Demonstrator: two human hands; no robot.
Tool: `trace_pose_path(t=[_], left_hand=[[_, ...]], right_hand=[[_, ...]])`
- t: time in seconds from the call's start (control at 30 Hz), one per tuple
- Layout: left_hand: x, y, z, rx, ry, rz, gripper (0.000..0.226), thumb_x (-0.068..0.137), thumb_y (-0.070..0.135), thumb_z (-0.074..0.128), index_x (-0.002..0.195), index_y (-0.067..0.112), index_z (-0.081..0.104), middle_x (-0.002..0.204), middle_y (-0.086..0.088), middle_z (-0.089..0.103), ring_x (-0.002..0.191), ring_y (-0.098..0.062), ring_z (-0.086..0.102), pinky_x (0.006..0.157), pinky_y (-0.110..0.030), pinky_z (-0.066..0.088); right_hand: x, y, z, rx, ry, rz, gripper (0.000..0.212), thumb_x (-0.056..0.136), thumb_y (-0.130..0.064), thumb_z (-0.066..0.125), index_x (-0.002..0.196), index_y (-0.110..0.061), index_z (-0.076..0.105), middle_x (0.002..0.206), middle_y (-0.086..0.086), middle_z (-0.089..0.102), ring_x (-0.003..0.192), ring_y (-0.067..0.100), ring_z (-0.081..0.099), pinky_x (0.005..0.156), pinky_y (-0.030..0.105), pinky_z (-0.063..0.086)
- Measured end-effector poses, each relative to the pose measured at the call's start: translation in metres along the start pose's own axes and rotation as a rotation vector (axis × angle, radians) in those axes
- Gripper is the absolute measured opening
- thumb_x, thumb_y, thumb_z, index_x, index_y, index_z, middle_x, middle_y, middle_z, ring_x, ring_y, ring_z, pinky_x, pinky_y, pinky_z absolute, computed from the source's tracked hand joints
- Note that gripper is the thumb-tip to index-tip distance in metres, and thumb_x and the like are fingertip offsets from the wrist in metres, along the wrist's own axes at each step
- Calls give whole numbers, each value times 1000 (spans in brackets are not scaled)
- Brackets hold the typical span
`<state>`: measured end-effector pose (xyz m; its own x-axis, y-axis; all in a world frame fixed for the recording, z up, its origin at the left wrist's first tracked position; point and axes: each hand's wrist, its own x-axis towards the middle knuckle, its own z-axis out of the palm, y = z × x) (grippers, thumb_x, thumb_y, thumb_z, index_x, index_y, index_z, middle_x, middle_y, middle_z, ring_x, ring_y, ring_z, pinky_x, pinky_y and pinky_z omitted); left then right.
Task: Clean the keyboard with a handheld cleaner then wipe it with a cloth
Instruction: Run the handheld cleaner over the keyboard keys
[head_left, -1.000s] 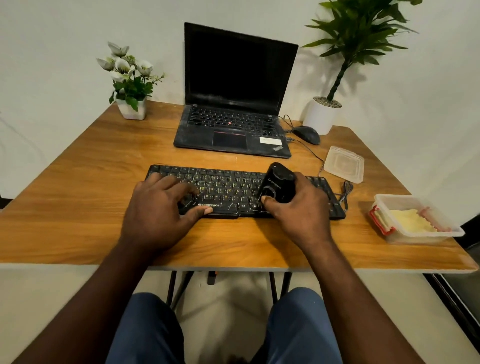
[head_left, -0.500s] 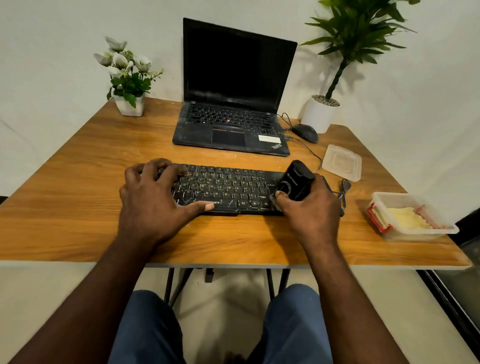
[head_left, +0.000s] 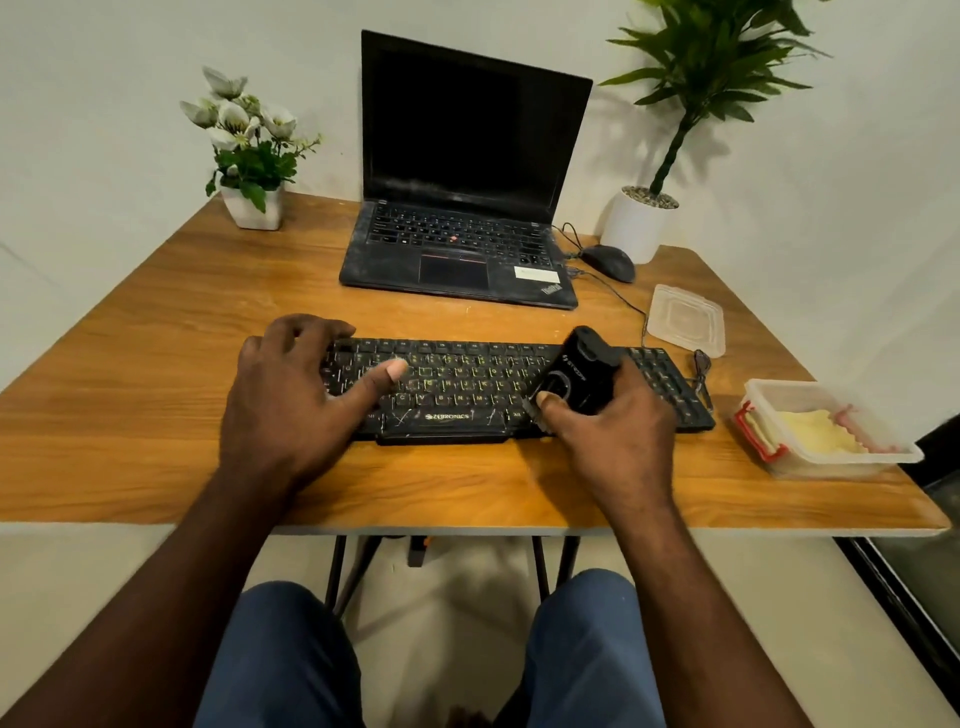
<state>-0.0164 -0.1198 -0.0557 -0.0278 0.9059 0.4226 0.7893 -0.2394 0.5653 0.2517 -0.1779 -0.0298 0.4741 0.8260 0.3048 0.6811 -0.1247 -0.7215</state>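
Cleaner pass under way on the right half of the keyboard (head_left: 467, 374)

Right hand (head_left: 613, 441) clamped round the handheld cleaner (head_left: 584, 371), just left of the number pad. It ran rightward, then eased back. Left hand (head_left: 280, 395) has slid to the left end, fingers hooked over the far edge, pinning the board. Cloth (head_left: 821, 434) lies in the tub (head_left: 841, 461) right of the right hand, so wiping is still to come.

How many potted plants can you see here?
2. A small flowering plant stands at the desk's back left corner. A taller leafy plant stands at the back right, behind the mouse. None seems hidden.
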Motion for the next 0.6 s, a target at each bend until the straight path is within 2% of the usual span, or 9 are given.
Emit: trace_pose_path(t=[0.1, 0.2, 0.4, 0.47, 0.6], left_hand=[[0, -2, -1, -66, 6, -29, 82, 83, 89, 40, 133, 26, 60, 137, -5, 54, 125, -28, 46, 88, -43, 45], [0, 0, 4, 55, -71, 63, 82, 83, 90, 38, 138, 31, 54, 143, 0, 50, 128, -26, 39, 93, -47, 46], [0, 0, 5, 103, -167, 125, 95, 76, 96, 39, 147, 33, 47, 155, 3, 43, 140, -25, 31, 105, -53, 42], [0, 1, 5, 105, -202, 134, 99, 73, 99, 38, 149, 35, 44, 158, 4, 41, 143, -25, 29, 107, -53, 41], [2, 1, 3, 124, -273, 133, 110, 63, 104, 38, 152, 40, 37, 164, 9, 32, 148, -24, 21, 112, -54, 37]], right_hand=[[1, 4, -7, -25, 30, 10, 57, 79, -32, 87, 127, -21, 60, 110, -8, 66, 95, 7, 61, 66, 9, 41], [5, 10, -14, -26, 132, 48, 57, 80, -31, 86, 129, -19, 60, 116, 0, 70, 96, 9, 60, 64, 10, 37], [-11, 0, 2, 8, -2, -62, 56, 79, -32, 86, 129, -25, 61, 105, -16, 59, 94, 3, 60, 70, 8, 43], [-6, 5, -5, 26, 45, -1, 57, 81, -32, 85, 131, -23, 60, 105, -15, 59, 95, 4, 59, 67, 3, 38], [-1, 18, -18, 19, 183, 75, 55, 83, -31, 84, 131, -18, 60, 106, -9, 62, 96, 7, 60, 64, 6, 34]])
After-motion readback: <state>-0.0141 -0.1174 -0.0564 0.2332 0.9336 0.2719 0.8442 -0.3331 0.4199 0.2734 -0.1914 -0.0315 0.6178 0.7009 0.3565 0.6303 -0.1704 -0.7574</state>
